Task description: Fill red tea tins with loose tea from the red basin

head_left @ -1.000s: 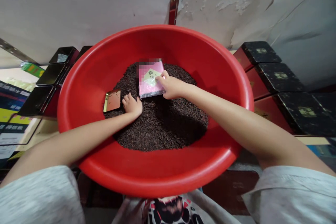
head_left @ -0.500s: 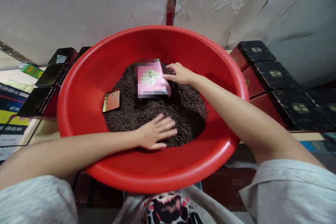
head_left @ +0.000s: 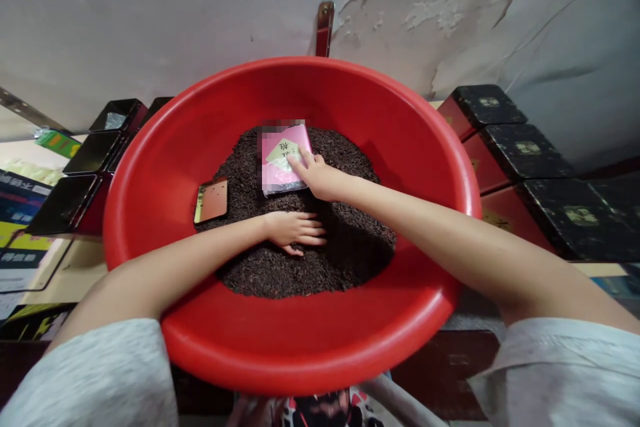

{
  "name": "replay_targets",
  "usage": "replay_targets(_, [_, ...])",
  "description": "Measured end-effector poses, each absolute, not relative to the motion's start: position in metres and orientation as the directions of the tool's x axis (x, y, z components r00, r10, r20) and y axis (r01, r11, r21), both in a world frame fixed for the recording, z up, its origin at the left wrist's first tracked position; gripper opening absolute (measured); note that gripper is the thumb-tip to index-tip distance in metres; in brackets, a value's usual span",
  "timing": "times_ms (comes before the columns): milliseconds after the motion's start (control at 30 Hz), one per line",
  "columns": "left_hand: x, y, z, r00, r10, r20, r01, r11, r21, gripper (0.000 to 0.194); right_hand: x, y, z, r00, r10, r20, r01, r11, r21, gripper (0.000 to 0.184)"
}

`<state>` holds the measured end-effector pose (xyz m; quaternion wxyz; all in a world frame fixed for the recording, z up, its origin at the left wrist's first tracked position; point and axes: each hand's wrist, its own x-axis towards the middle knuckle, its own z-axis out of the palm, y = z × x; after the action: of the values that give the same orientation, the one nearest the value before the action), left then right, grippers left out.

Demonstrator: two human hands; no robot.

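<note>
In the round red plastic basin, dark shreds were left loose under the open left hand; the square pink packet was touched by the right hand, fingers extended.

Basin, round, red plastic: one. Heap, loose dark granules: one. Box, square, pink, pale diamond label: one. Flat piece, rectangular, orange and yellow, dark-edged: one. Boxes, red-sided, black-topped: three, plus one partly visible. Containers, dark, open-topped: three, others partly hidden, count unclear. Carton, green and orange: one.
</note>
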<state>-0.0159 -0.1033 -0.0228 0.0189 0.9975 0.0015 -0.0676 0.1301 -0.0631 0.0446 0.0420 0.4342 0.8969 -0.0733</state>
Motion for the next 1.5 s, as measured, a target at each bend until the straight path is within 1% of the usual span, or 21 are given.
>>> replay_targets(100, [-0.015,-0.085,-0.014,0.991,0.088,-0.100,0.077,-0.991,-0.108,0.046,0.130,-0.063,0.047,-0.606,0.778,-0.164,0.795,0.593,-0.128,0.075])
replay_targets(200, [-0.012,-0.082,-0.002,0.984,0.167,-0.066,0.147,-0.961,-0.235,0.033,0.130,-0.062,0.052,-0.599,0.779,-0.186,0.801,0.577,-0.159,0.078])
replay_targets(267, [-0.008,-0.091,0.006,0.974,0.224,0.017,0.218,-0.924,-0.315,0.031,0.131,-0.060,0.055,-0.591,0.781,-0.200,0.806,0.564,-0.181,0.083])
replay_targets(333, [-0.002,-0.108,0.010,0.951,0.283,0.121,0.308,-0.882,-0.356,0.031,0.133,-0.056,0.058,-0.594,0.782,-0.187,0.802,0.559,-0.211,0.086])
replay_targets(400, [0.003,-0.130,0.012,0.945,0.291,0.150,0.325,-0.882,-0.341,0.028,0.136,-0.053,0.060,-0.611,0.777,-0.152,0.785,0.570,-0.242,0.085])
replay_targets(433, [0.003,-0.142,0.012,0.954,0.274,0.119,0.298,-0.900,-0.319,0.026,0.137,-0.053,0.061,-0.621,0.772,-0.134,0.775,0.579,-0.254,0.084])
replay_targets(500, [-0.005,-0.163,0.010,0.975,0.221,0.001,0.215,-0.947,-0.237,0.020,0.139,-0.053,0.062,-0.642,0.758,-0.114,0.755,0.601,-0.263,0.082])
replay_targets(567, [-0.025,-0.179,0.010,0.973,0.202,-0.109,0.190,-0.976,-0.111,0.016,0.139,-0.056,0.062,-0.645,0.756,-0.113,0.756,0.610,-0.239,0.081])
replay_targets(633, [-0.050,-0.184,0.012,0.965,0.212,-0.157,0.209,-0.977,-0.032,0.030,0.138,-0.060,0.062,-0.626,0.769,-0.126,0.777,0.602,-0.184,0.080])
replay_targets(667, [-0.061,-0.183,0.014,0.931,0.308,-0.198,0.305,-0.951,-0.042,0.034,0.137,-0.061,0.062,-0.615,0.777,-0.135,0.788,0.596,-0.156,0.080])
replay_targets(700, [-0.071,-0.177,0.016,0.830,0.502,-0.244,0.497,-0.863,-0.087,0.038,0.136,-0.062,0.062,-0.607,0.782,-0.143,0.794,0.592,-0.136,0.080])
replay_targets(733, [-0.077,-0.169,0.019,0.639,0.724,-0.258,0.713,-0.684,-0.155,0.044,0.135,-0.062,0.062,-0.604,0.783,-0.150,0.797,0.591,-0.125,0.081])
replay_targets(767, [-0.080,-0.158,0.021,0.413,0.877,-0.247,0.863,-0.463,-0.201,0.049,0.135,-0.062,0.062,-0.605,0.782,-0.153,0.796,0.593,-0.121,0.081])
replay_targets(800, [-0.081,-0.144,0.023,0.220,0.948,-0.231,0.939,-0.270,-0.213,0.050,0.135,-0.062,0.061,-0.606,0.780,-0.155,0.795,0.594,-0.121,0.082])
replay_targets(833, [-0.080,-0.128,0.025,0.099,0.973,-0.208,0.968,-0.142,-0.205,0.047,0.135,-0.061,0.061,-0.607,0.779,-0.155,0.794,0.595,-0.121,0.082])
replay_targets(900, [-0.074,-0.094,0.024,0.029,0.992,-0.120,0.981,-0.051,-0.185,0.038,0.136,-0.060,0.059,-0.607,0.780,-0.151,0.795,0.596,-0.114,0.082])
replay_targets(967, [-0.069,-0.061,0.020,0.053,0.998,-0.026,0.991,-0.056,-0.122,0.048,0.137,-0.058,0.057,-0.610,0.779,-0.140,0.792,0.600,-0.112,0.082])
replay_targets(1033, [-0.068,-0.034,0.013,0.035,0.997,-0.062,0.998,-0.038,-0.053,0.053,0.137,-0.058,0.055,-0.618,0.775,-0.131,0.786,0.606,-0.118,0.081])
replay_targets(1133, [-0.069,-0.015,0.005,0.002,0.986,-0.164,1.000,-0.003,-0.011,0.045,0.139,-0.056,0.054,-0.623,0.772,-0.125,0.781,0.610,-0.133,0.080])
replay_targets(1300, [-0.066,-0.023,0.004,-0.052,0.989,-0.136,0.999,0.049,-0.020,0.036,0.139,-0.055,0.054,-0.617,0.775,-0.141,0.787,0.600,-0.146,0.081])
replay_targets(1500, [-0.057,-0.066,0.011,-0.192,0.975,-0.116,0.981,0.192,-0.012,0.036,0.139,-0.056,0.055,-0.623,0.770,-0.137,0.781,0.604,-0.157,0.081])
